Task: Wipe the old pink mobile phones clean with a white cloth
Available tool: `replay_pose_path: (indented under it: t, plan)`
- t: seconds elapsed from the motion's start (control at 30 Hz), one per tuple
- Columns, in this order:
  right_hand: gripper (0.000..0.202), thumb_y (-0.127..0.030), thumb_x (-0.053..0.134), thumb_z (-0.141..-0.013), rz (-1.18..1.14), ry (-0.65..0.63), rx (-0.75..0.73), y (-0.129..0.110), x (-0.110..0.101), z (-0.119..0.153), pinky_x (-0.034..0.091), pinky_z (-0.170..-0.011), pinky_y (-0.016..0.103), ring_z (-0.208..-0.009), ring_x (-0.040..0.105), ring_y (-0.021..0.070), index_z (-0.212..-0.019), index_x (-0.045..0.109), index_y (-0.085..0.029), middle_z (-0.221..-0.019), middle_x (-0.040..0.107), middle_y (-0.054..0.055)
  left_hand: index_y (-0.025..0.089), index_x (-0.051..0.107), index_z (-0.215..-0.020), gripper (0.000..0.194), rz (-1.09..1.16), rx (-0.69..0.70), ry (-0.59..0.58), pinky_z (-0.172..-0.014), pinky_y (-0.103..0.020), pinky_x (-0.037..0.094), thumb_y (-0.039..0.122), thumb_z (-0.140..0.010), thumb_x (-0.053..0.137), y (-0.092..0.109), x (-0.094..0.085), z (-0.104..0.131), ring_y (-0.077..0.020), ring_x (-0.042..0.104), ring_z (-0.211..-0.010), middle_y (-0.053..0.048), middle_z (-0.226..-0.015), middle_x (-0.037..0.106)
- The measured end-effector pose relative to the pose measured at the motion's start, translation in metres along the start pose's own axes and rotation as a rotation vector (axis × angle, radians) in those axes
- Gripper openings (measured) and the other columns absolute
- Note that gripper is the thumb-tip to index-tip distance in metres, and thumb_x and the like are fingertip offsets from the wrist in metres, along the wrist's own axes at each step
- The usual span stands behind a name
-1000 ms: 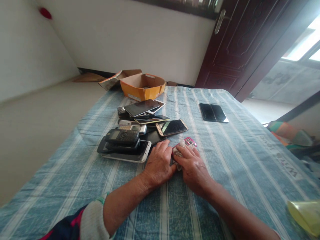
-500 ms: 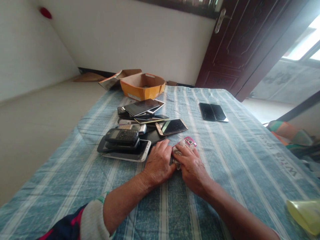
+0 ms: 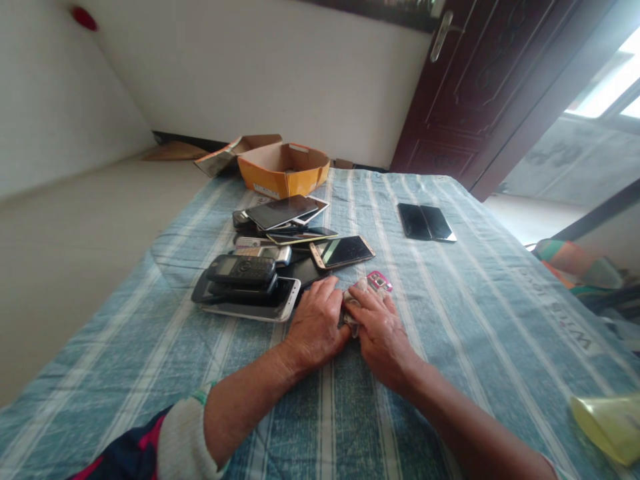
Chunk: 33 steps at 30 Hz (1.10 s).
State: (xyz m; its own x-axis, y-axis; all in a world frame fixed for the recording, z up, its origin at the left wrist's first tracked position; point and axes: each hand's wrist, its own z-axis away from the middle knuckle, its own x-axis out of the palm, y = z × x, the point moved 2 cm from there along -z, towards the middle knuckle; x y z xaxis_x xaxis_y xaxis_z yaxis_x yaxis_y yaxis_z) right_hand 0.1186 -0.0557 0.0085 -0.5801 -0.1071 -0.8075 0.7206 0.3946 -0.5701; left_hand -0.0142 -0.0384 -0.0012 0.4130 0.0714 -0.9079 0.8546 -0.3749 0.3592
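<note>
A pink mobile phone lies at the table's middle, its far end with the camera showing and the rest hidden under my hands. My left hand is closed at the phone's left and near side, thumb pointing in toward it. Over the phone's back, my right hand presses a crumpled pale cloth, fingers bent onto it. Just beyond my left hand lies a gold-edged smartphone. To the left, a black keypad phone rests stacked above a white smartphone.
Further back is a pile of phones topped by a dark-screened one. Behind it stands an open orange cardboard box. Two dark phones lie side by side at the right. Yellow translucent plastic sits near the right edge of the striped tablecloth.
The view has shifted slightly. My right hand with the cloth has barely moved on the pink phone, and my left hand keeps its place.
</note>
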Motion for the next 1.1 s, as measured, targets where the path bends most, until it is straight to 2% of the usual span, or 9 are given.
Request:
replay_pose_path:
  t: [0.3, 0.43, 0.57, 0.77, 0.9, 1.1]
  plan:
    - [0.051, -0.001, 0.040, -0.078, -0.006, 0.054, -0.046, 0.003, -0.003, 0.004, 0.021, -0.111, 0.058, -0.134, 0.039, 0.0280, -0.117, 0.065, -0.022, -0.134, 0.056, 0.008, 0.012, 0.061, -0.101, 0.035, -0.021, 0.009, -0.013, -0.099, -0.048, 0.043, 0.032, -0.072, 0.065, 0.001, -0.001, 0.000, -0.0355, 0.048, -0.120, -0.019, -0.130, 0.052]
    - [0.041, -0.005, 0.043, -0.078, -0.142, 0.181, -0.023, 0.017, -0.011, 0.003, 0.035, -0.107, 0.048, -0.121, 0.053, 0.0246, -0.103, 0.071, -0.019, -0.123, 0.064, 0.009, 0.010, 0.061, -0.100, 0.038, -0.010, 0.017, 0.007, -0.099, -0.049, 0.043, 0.040, -0.077, 0.064, 0.001, 0.000, 0.000, -0.0362, 0.050, -0.119, -0.022, -0.128, 0.054]
    - [0.037, -0.007, 0.045, -0.077, -0.256, 0.307, 0.041, 0.033, -0.016, 0.000, 0.041, -0.104, 0.042, -0.116, 0.057, 0.0232, -0.101, 0.071, -0.017, -0.120, 0.065, 0.010, 0.011, 0.060, -0.102, 0.039, -0.004, 0.023, 0.029, -0.098, -0.049, 0.045, 0.037, -0.074, 0.068, 0.002, -0.001, 0.000, -0.0356, 0.051, -0.118, -0.021, -0.127, 0.054]
    - [0.034, -0.007, 0.049, -0.076, -0.225, 0.283, -0.008, 0.032, -0.013, -0.002, 0.042, -0.102, 0.039, -0.112, 0.058, 0.0220, -0.097, 0.072, -0.019, -0.117, 0.065, 0.008, 0.008, 0.060, -0.103, 0.041, -0.008, 0.028, 0.009, -0.101, -0.049, 0.043, 0.036, -0.074, 0.068, 0.002, -0.001, 0.000, -0.0366, 0.050, -0.119, -0.023, -0.128, 0.053]
    - [0.026, -0.009, 0.052, -0.077, -0.158, 0.249, -0.065, 0.029, -0.012, -0.003, 0.042, -0.099, 0.039, -0.109, 0.057, 0.0223, -0.085, 0.072, -0.022, -0.112, 0.066, 0.006, 0.008, 0.061, -0.101, 0.039, -0.008, 0.030, 0.016, -0.100, -0.050, 0.043, 0.036, -0.075, 0.066, 0.000, 0.002, 0.000, -0.0368, 0.050, -0.119, -0.023, -0.128, 0.053]
    - [0.019, -0.011, 0.056, -0.077, -0.018, 0.198, -0.087, 0.026, -0.005, -0.013, 0.034, -0.103, 0.045, -0.115, 0.052, 0.0261, -0.078, 0.071, -0.022, -0.117, 0.063, 0.006, 0.008, 0.061, -0.100, 0.039, -0.007, 0.032, 0.012, -0.099, -0.051, 0.044, 0.039, -0.077, 0.063, 0.000, 0.001, 0.000, -0.0374, 0.049, -0.119, -0.024, -0.127, 0.054]
